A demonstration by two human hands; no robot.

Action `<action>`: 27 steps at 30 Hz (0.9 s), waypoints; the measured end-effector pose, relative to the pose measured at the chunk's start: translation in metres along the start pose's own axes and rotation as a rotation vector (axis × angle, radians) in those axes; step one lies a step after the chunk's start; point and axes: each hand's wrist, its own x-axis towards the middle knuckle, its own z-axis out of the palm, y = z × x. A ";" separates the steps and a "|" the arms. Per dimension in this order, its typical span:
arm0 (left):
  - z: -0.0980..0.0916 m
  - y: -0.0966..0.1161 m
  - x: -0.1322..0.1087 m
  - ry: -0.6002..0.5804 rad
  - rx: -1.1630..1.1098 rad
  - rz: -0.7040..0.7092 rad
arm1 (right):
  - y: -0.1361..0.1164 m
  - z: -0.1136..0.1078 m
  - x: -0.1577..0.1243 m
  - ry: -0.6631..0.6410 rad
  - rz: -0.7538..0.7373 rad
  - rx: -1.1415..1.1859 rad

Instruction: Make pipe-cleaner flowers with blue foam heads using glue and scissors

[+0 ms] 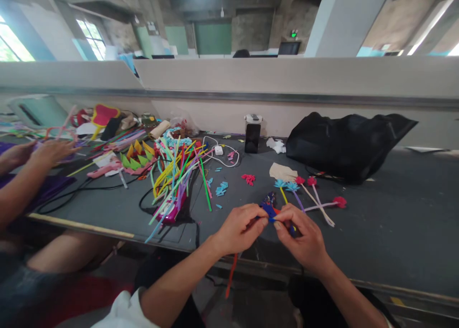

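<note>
My left hand (246, 227) and my right hand (299, 232) meet over the table's front edge, both closed in a pinch. Between their fingertips is a small dark blue piece (268, 210), folded or bunched; its exact kind is too small to make out. An orange strip (232, 276) hangs below my left hand, and a bit of orange shows beside the blue piece. Just beyond my fingers lie blue flowers (292, 186) on yellow and purple fuzzy stems. Red flowers (339, 202) on pale pink stems lie to their right, some stems crossing.
Pipe cleaners (175, 175) pile up left of centre over a magenta box (172, 211). Small blue pieces (221, 189) and red pieces (248, 179) lie mid-table. Behind stand a black phone (253, 137) and a black bag (344, 144). Another person's hands (53, 152) work at the left.
</note>
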 end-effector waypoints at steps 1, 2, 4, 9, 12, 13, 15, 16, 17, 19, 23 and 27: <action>0.000 -0.001 0.000 0.015 -0.002 -0.018 | 0.000 0.000 0.000 0.018 -0.004 -0.009; 0.000 -0.002 0.000 0.051 0.009 -0.034 | 0.000 0.001 0.000 0.048 -0.004 -0.025; 0.000 -0.003 0.000 0.200 0.081 -0.047 | 0.001 0.001 0.000 0.139 0.002 -0.081; 0.003 0.000 -0.002 0.477 0.181 -0.003 | 0.003 0.003 0.001 0.285 -0.019 -0.211; 0.012 0.004 -0.001 0.320 -0.187 -0.173 | 0.002 0.008 0.002 0.259 -0.059 -0.259; 0.016 0.006 0.000 0.304 -0.341 -0.248 | 0.002 0.010 0.002 0.247 -0.064 -0.276; 0.021 0.007 0.002 0.304 -0.627 -0.396 | 0.000 0.015 0.002 0.217 -0.067 -0.302; 0.023 0.008 0.002 0.308 -0.735 -0.458 | 0.000 0.017 0.002 0.206 -0.068 -0.311; 0.024 0.008 0.003 0.311 -0.820 -0.508 | -0.001 0.019 0.003 0.198 -0.072 -0.319; 0.023 0.007 0.003 0.322 -0.933 -0.570 | -0.001 0.022 0.003 0.188 -0.078 -0.330; 0.017 0.006 0.003 0.344 -1.048 -0.626 | -0.001 0.026 0.004 0.163 -0.099 -0.337; 0.011 0.005 0.005 0.374 -1.068 -0.652 | -0.002 0.031 0.005 0.119 -0.157 -0.341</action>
